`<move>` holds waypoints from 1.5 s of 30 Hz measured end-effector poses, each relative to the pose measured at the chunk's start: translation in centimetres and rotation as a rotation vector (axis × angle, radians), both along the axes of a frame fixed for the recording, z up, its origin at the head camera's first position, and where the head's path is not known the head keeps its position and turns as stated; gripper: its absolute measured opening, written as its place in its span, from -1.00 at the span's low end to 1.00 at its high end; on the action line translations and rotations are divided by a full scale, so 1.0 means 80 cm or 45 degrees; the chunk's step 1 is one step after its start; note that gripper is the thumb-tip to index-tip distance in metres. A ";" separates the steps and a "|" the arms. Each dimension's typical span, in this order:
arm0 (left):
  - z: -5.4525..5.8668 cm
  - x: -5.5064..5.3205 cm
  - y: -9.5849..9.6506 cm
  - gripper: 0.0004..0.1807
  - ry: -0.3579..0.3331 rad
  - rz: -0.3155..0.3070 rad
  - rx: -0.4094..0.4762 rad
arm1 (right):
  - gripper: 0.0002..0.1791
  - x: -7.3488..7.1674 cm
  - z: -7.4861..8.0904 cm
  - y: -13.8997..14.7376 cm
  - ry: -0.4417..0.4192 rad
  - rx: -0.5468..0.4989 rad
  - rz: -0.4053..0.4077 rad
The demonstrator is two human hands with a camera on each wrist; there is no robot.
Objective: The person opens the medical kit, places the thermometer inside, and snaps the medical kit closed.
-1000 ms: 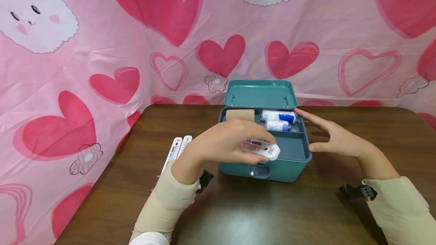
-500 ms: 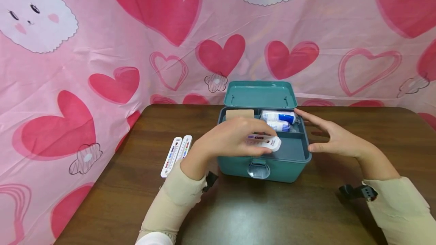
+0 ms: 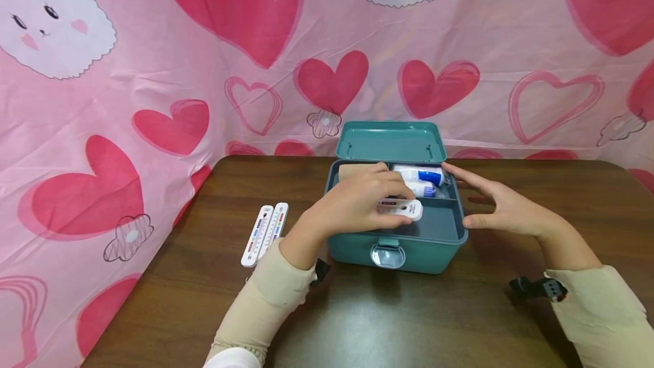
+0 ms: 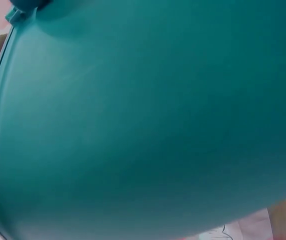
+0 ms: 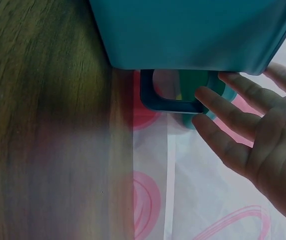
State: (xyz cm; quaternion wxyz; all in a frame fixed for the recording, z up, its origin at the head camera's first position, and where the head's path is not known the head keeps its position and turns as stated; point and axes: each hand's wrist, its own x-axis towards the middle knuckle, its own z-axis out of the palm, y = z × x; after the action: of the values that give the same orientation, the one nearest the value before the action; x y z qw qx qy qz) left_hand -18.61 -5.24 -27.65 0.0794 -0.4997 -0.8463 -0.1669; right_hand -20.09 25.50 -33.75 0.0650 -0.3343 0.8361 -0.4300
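My left hand (image 3: 360, 200) pinches a white thermometer (image 3: 413, 209) between thumb and fingers, over the front compartment of the teal storage box (image 3: 357, 249). Most of that thermometer is hidden by the hand. At the box's right side my right hand (image 3: 511, 206) is spread, its fingertips right at the rim. In the right wrist view, the straight fingers (image 5: 233, 112) lie close to the box's handle (image 5: 173, 106). Two more white thermometers, a left one (image 3: 257, 236) and a right one (image 3: 276, 223), lie side by side on the table left of the box.
The box's lid (image 3: 390, 141) stands open at the back. Inside, a tan item (image 3: 352, 171) sits in the back left compartment, and wrapped white-and-blue rolls (image 3: 421, 175) fill the back right one. A pink heart-patterned cloth (image 3: 255, 33) hangs behind the wooden table (image 3: 409, 322).
My left hand has moved slightly forward and right with the thermometer, further over the box. The thermometers on the table are less covered by my left arm. My right hand stays in place.
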 end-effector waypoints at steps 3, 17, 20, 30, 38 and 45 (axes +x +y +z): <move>-0.003 0.000 0.004 -0.58 -0.005 0.038 -0.056 | 0.04 0.000 -0.001 0.000 -0.002 0.000 -0.003; -0.017 0.004 0.013 -0.60 0.028 0.194 -0.208 | 0.05 0.000 -0.002 -0.001 -0.003 0.006 -0.034; -0.017 0.004 0.014 -0.59 0.031 0.201 -0.216 | 0.04 0.000 -0.001 -0.001 -0.003 0.010 -0.035; -0.018 0.001 0.014 -0.59 0.017 0.211 -0.227 | 0.05 0.000 -0.001 -0.001 -0.001 0.013 -0.037; -0.018 0.000 0.018 -0.58 0.018 0.202 -0.263 | 0.06 -0.001 -0.001 -0.002 -0.005 0.021 -0.036; -0.021 -0.003 0.020 -0.58 0.020 0.204 -0.253 | 0.05 0.000 -0.002 0.000 -0.007 0.021 -0.036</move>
State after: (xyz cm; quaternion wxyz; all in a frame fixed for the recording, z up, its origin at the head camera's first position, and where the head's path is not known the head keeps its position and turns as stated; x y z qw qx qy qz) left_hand -18.88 -3.66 -29.31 0.0493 -0.4373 -0.8951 -0.0713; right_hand -20.10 25.46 -33.88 0.0640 -0.3209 0.8440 -0.4250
